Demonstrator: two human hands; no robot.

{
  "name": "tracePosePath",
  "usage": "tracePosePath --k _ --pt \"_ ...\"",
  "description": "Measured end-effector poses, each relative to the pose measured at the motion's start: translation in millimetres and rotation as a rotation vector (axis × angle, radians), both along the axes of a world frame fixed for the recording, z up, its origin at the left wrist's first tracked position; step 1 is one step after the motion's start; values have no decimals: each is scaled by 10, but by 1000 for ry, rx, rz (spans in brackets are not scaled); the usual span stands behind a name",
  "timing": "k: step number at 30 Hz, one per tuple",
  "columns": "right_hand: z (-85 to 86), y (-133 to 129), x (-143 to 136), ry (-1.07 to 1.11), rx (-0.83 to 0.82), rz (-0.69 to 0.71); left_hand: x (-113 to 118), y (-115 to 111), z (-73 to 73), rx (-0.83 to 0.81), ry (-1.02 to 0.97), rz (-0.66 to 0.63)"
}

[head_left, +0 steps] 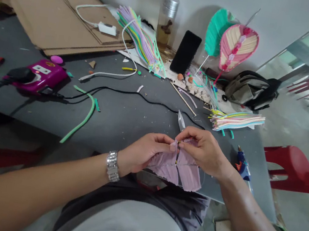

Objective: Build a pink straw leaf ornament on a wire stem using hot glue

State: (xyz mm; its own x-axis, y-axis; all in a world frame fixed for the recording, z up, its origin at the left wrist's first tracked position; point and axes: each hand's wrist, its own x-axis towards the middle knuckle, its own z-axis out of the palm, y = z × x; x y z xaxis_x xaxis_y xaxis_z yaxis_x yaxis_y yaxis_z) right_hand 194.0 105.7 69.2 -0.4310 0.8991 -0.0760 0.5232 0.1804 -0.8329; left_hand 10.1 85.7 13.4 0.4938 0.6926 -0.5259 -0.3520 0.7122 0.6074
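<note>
Close to the table's front edge, a pale purple craft piece [189, 175] made of strips like flattened pipe cleaners is between my two hands. It has a gap down its middle with a thin stem or wire showing. My left hand [151, 150] pinches its upper part from the left, thumb and forefinger together. From the right, my right hand [203, 148] pinches the same upper part, its fingertips almost touching those of the left. A pointed metal blade, perhaps of scissors [181, 120], lies just beyond my right hand, its rear end hidden.
A blue glue gun [243, 164] lies to the right. Pipe cleaner bundles [142, 43], a phone [186, 52], a bottle [167, 20] and a heart-shaped fan [238, 48] are along the wall. A purple power socket [42, 76] and black cable [123, 91] occupy the left; cardboard [39, 11] lies behind.
</note>
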Motion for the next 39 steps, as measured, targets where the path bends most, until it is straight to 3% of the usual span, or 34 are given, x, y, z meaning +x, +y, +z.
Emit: tracePosePath --k 9,16,26,32,35,39 --pt "-54 -17 -8 -12 136 30 -35 49 -50 39 -16 -7" --pt "-11 -118 -46 -257 404 110 -53 55 -84 33 -16 -10" --pt "-134 -264 -6 -662 795 287 -59 68 -121 28 -37 -3" --pt "-154 -288 -9 -719 837 356 -30 54 -98 27 -8 2" --pt "-122 -321 60 -562 807 247 -39 53 -18 24 -11 34" --pt "-118 -448 252 -249 668 -220 -77 79 50 60 37 84"
